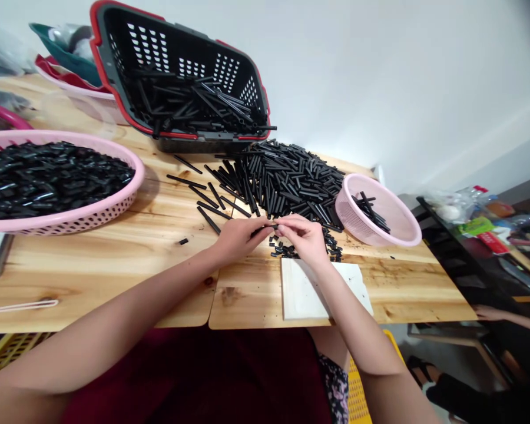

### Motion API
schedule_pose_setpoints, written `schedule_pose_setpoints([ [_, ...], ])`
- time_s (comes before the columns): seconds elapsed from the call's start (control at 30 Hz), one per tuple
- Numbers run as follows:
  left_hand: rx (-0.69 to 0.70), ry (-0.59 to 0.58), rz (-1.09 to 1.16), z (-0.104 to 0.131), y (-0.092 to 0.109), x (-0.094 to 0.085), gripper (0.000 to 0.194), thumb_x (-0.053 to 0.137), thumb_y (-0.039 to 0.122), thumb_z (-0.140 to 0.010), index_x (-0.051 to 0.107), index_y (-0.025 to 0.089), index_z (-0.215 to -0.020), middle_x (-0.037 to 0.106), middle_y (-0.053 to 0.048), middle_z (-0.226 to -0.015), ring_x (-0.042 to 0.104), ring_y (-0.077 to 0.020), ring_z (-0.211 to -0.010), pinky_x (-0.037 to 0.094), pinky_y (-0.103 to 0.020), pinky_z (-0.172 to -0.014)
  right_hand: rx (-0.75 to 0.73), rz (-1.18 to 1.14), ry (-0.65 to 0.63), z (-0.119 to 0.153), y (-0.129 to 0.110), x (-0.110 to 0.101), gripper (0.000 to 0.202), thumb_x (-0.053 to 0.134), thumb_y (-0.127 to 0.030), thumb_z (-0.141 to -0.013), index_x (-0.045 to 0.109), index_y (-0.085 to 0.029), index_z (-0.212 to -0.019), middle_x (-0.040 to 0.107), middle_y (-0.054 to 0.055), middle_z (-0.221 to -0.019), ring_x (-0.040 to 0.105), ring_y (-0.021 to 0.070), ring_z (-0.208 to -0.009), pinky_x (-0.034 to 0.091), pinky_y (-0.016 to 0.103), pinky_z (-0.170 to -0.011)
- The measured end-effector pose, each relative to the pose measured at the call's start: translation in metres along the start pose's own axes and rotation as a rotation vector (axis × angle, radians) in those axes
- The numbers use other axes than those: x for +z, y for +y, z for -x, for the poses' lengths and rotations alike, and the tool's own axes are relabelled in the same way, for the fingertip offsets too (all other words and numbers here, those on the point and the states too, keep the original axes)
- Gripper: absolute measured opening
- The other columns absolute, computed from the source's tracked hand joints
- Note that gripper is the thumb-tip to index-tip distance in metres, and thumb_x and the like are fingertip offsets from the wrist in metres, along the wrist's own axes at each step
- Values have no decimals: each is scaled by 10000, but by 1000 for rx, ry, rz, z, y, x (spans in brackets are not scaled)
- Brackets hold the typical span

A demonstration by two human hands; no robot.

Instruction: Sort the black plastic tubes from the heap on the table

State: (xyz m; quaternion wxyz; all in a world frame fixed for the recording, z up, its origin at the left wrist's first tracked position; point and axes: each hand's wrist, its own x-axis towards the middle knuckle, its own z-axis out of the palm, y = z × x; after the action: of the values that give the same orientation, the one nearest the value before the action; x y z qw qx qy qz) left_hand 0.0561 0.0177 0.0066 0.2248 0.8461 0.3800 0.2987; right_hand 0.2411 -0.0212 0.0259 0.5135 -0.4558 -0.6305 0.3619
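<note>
My left hand (pixel 242 237) and my right hand (pixel 304 234) meet above the front of the table, thumbs and fingers pinched together. Between them is a thin black tube (pixel 270 226), mostly covered by the fingers; both hands grip it. Just beyond lies a big heap of black tubes (pixel 291 176), with several longer loose ones (pixel 207 197) spread to its left. Short cut black pieces (pixel 283 249) are scattered under and beside my right hand. A white board (pixel 300 294) lies flat below my right wrist.
A black basket with a red rim (pixel 181 136) leans at the back, full of tubes. At the left stands a pink basket (pixel 132 188) of glossy black pieces; at the right, a pink basket (pixel 401 221) holds a few tubes. Another person's arm (pixel 512 318) shows far right.
</note>
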Motion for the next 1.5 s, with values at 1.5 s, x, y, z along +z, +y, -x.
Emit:
schedule_pose_setpoints([
  [1.5,-211,-43,-303,-12,-34,-61,394,407,459,-880,678,173,-870,646,-54,-822,542,-102,-768,359,-192,-728,68,159,103,7,7,-22,335,748,-393,-741,698,-109,-912,672,78,-786,673,160,-698,568,229,-665],
])
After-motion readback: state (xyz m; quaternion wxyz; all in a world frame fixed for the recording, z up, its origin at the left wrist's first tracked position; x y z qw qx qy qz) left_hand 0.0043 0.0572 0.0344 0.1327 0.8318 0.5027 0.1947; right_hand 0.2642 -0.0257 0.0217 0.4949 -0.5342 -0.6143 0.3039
